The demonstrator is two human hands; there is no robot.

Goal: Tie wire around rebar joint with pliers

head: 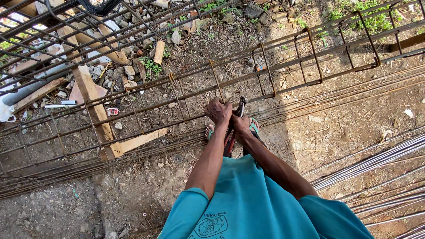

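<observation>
Left hand has its fingers closed over the top bar of the rebar cage at a stirrup, right hand wrapped round the pincers (jaw state hidden); steadying that bar should help the tool bite squarely.

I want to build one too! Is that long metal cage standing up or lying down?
Lying down. The rebar cage stretches sideways on wooden planks over the dirt.
</observation>
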